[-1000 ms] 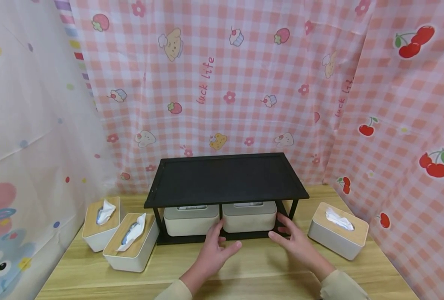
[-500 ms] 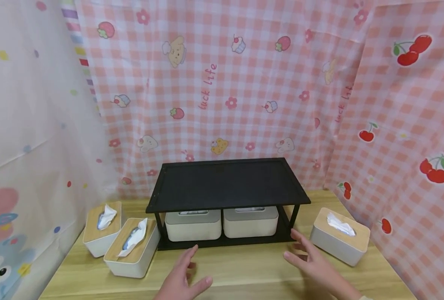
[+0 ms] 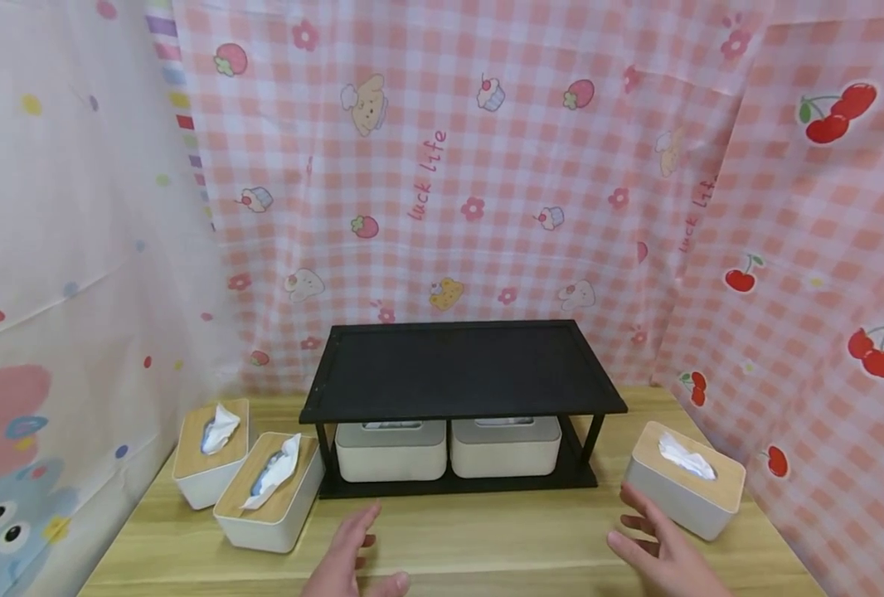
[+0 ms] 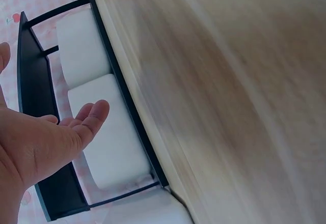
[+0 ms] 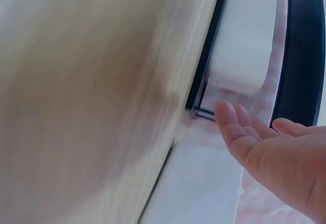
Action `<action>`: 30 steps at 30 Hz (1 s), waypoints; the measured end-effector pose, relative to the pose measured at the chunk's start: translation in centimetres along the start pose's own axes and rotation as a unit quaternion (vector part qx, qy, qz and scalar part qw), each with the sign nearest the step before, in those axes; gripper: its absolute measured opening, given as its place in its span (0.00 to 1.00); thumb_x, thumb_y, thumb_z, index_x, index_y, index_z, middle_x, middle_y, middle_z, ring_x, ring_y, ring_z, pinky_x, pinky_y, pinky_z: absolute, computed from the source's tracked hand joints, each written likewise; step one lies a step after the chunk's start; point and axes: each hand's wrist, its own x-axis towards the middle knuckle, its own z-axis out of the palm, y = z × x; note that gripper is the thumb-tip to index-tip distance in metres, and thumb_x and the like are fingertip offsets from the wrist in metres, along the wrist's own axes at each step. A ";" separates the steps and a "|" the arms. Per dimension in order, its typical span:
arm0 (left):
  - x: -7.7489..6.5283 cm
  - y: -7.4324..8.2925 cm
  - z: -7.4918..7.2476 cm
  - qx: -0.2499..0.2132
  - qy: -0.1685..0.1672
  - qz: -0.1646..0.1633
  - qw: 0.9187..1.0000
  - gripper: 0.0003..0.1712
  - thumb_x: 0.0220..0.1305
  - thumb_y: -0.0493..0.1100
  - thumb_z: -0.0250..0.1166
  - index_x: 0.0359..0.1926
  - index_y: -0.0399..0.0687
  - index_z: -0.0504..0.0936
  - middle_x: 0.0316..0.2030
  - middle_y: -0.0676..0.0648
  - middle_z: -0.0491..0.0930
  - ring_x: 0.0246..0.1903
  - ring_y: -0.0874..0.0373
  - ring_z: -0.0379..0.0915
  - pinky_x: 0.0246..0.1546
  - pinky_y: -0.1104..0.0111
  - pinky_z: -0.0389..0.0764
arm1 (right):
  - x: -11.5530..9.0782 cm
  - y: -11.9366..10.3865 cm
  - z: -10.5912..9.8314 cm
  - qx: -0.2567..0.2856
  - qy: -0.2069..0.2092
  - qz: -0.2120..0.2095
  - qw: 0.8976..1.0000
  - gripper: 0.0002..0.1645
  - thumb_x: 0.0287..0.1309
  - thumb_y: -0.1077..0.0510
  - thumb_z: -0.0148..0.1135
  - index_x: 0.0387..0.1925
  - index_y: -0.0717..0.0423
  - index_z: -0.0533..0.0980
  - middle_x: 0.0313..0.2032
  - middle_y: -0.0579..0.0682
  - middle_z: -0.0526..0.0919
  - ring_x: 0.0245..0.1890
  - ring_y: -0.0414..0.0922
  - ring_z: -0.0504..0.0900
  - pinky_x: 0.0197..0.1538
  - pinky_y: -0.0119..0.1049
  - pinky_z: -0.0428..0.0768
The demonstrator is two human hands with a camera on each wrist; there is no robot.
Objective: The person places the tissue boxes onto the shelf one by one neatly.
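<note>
The left hand [image 3: 348, 560] is at the near edge of the head view, above the desk [image 3: 487, 551], with its thumb and fingers spread apart and relaxed; it grips nothing. The right hand [image 3: 662, 551] is in the same condition: fingers extended and slightly bent, thumb separated, no object gripped.

A black two-level stand [image 3: 464, 373] is positioned at the back of the desk. Its lower level carries two pale tissue boxes side by side: the left stand box [image 3: 391, 460] and the right stand box [image 3: 505, 456]. Both sit under the upper panel, which partly covers their top slots. The left hand is in front of the left stand box, apart from it.

The right hand is nearest to the right outer box [image 3: 684, 477], a white box with a wooden lid and a raised tissue, set at an angle beside the stand. Two similar boxes are located left of the stand: the front left box [image 3: 270, 489] and, behind it, the rear left box [image 3: 214, 448]. A checked cloth [image 3: 427, 249] hangs behind the stand.
</note>
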 end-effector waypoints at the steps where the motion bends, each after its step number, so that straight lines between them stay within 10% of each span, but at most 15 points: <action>1: 0.0 0.0 0.1 0.001 -0.003 0.000 1.000 0.59 0.64 0.57 0.78 0.82 0.33 0.56 0.77 0.24 0.56 0.66 0.29 0.70 0.60 0.36 0.80 | -0.2 0.3 -0.2 0.004 0.003 0.007 1.000 0.50 0.77 0.48 0.61 0.82 0.69 0.48 0.79 0.76 0.56 0.72 0.69 0.72 0.65 0.53 0.83; 8: 0.1 0.2 0.8 -0.002 -0.011 0.018 1.000 0.59 0.64 0.56 0.78 0.82 0.32 0.57 0.77 0.22 0.56 0.66 0.28 0.70 0.59 0.36 0.81 | -1.7 2.5 -2.4 0.017 0.044 0.037 0.998 0.49 0.80 0.49 0.57 0.82 0.72 0.45 0.78 0.79 0.56 0.70 0.67 0.75 0.57 0.43 0.86; 14: 0.6 0.3 2.0 0.002 -0.035 0.047 0.998 0.56 0.66 0.56 0.76 0.81 0.31 0.58 0.76 0.22 0.58 0.66 0.29 0.71 0.57 0.38 0.82 | -2.7 3.5 -4.9 0.011 0.071 0.075 0.995 0.52 0.81 0.44 0.55 0.83 0.72 0.43 0.80 0.77 0.55 0.52 0.23 0.78 0.49 0.23 0.80; 18: 1.3 1.0 3.5 0.018 -0.050 0.089 0.995 0.54 0.67 0.54 0.76 0.80 0.29 0.59 0.74 0.24 0.62 0.64 0.29 0.72 0.54 0.41 0.82 | -3.0 3.9 -6.0 0.027 0.116 0.091 0.989 0.53 0.82 0.42 0.54 0.82 0.75 0.44 0.76 0.77 0.63 0.43 0.14 0.72 0.46 0.22 0.82; 21: 1.6 1.8 4.8 0.029 -0.064 0.118 0.990 0.53 0.67 0.53 0.76 0.79 0.30 0.61 0.74 0.25 0.64 0.64 0.28 0.73 0.54 0.45 0.83 | -3.0 4.0 -6.7 0.070 0.171 0.105 0.977 0.54 0.80 0.42 0.57 0.81 0.78 0.45 0.60 0.62 0.83 0.38 0.15 0.74 0.44 0.25 0.86; 24: 2.0 2.6 5.9 0.045 -0.079 0.144 0.985 0.51 0.67 0.52 0.76 0.80 0.32 0.62 0.74 0.27 0.65 0.62 0.30 0.74 0.54 0.52 0.84 | -2.8 3.9 -7.4 0.095 0.208 0.108 0.968 0.56 0.80 0.43 0.57 0.81 0.79 0.40 0.63 0.61 0.79 0.35 0.14 0.72 0.41 0.23 0.85; 27: 2.2 3.3 6.9 0.053 -0.089 0.155 0.983 0.50 0.68 0.54 0.75 0.80 0.36 0.63 0.75 0.30 0.66 0.62 0.35 0.74 0.55 0.59 0.83 | -2.5 3.9 -8.1 0.082 0.214 0.123 0.966 0.59 0.80 0.41 0.55 0.81 0.77 0.34 0.77 0.75 0.59 0.40 0.20 0.78 0.37 0.19 0.80; 30: 2.4 3.7 7.6 0.057 -0.093 0.162 0.981 0.49 0.68 0.56 0.75 0.80 0.40 0.64 0.75 0.33 0.67 0.63 0.40 0.75 0.55 0.63 0.83 | -2.0 4.0 -9.1 0.031 0.180 0.146 0.972 0.66 0.78 0.34 0.53 0.80 0.75 0.27 0.81 0.79 0.39 0.66 0.51 0.83 0.37 0.16 0.74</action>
